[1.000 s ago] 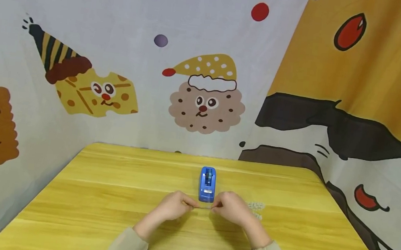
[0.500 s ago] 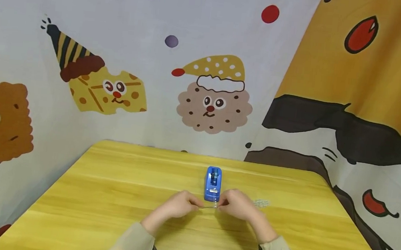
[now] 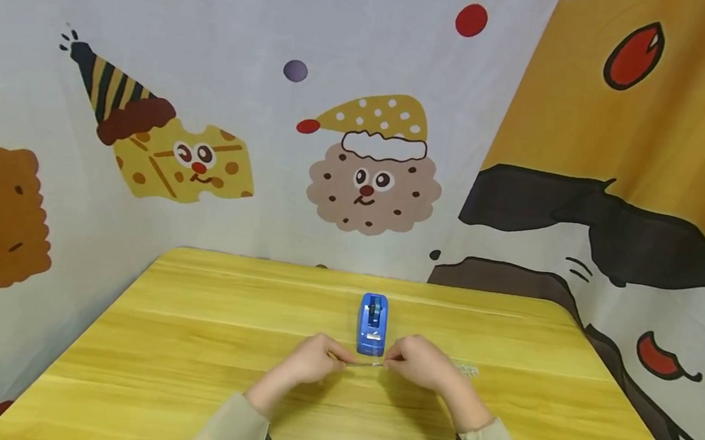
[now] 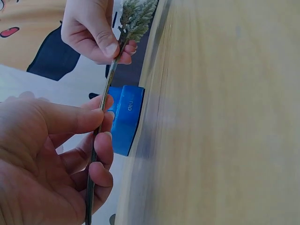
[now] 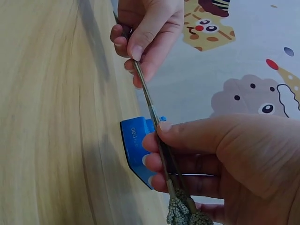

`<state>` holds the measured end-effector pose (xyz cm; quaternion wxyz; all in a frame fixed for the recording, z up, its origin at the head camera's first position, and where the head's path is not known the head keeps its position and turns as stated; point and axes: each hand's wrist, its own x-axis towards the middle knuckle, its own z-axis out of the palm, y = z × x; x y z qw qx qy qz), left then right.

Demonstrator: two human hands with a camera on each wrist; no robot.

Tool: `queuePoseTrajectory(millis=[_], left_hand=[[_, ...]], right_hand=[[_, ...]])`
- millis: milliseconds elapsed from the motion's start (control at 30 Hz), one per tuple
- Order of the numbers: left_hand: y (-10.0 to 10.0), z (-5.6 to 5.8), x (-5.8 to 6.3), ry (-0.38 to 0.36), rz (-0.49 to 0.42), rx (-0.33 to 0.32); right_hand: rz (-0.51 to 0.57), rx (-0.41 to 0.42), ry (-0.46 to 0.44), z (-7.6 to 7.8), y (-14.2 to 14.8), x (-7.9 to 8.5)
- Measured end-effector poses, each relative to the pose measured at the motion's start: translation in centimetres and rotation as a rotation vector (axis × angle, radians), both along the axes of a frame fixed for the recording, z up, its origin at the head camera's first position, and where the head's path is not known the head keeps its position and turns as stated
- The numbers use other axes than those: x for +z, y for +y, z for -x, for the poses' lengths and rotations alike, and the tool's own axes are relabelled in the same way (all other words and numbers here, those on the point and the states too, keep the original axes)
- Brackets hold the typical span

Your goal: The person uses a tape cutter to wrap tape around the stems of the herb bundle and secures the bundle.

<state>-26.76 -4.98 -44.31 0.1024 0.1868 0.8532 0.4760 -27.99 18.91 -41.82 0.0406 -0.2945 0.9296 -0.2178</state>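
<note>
Pinching thin stems (image 4: 112,71) in both hands above the worktop (image 3: 222,321), just on the near side of the blue tape dispenser (image 3: 372,324).
Left hand (image 3: 311,359) and right hand (image 3: 422,361) have fingers closed round the stems, the right one beside the flower heads (image 4: 136,21); the sprig looks light, fairly stiff and brittle, so the bare stem is the safer hold and the heads likely shed.

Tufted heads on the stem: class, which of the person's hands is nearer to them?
Right. The right hand pinches the stem close to the tufted heads; the left hand grips it farther along, away from them.
</note>
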Motion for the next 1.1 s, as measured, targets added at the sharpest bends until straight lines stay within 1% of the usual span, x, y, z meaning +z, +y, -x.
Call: queuePoseTrajectory(millis=[67, 200, 433, 633, 767, 900, 1000, 1100], left_hand=[[-0.1, 0.1, 0.0, 0.001, 0.001, 0.006], [-0.1, 0.2, 0.1, 0.002, 0.005, 0.008], [-0.1, 0.2, 0.2, -0.003, 0.025, 0.013], [0.1, 0.3, 0.3, -0.01, 0.044, 0.0], [-0.1, 0.1, 0.7, -0.005, 0.062, -0.034], [-0.3, 0.1, 1.3, -0.035, 0.077, -0.102], [-0.4, 0.4, 1.5, -0.057, 0.102, -0.153], [-0.3, 0.6, 1.6, -0.067, 0.124, -0.17]], right_hand=[[-0.011, -0.014, 0.005, 0.0, -0.1, 0.0], [-0.002, -0.038, -0.015, 0.0, -0.2, 0.0], [0.008, -0.023, -0.081, 0.3, -0.3, 0.0], [0.006, -0.037, -0.079, 0.5, -0.3, 0.0], [-0.006, -0.034, -0.059, 0.6, -0.5, -0.1], [-0.015, -0.048, -0.043, 0.4, -0.8, -0.3], [-0.022, -0.066, -0.029, 0.2, -0.8, -0.4], [-0.035, -0.081, -0.006, 0.1, -0.9, -0.3]])
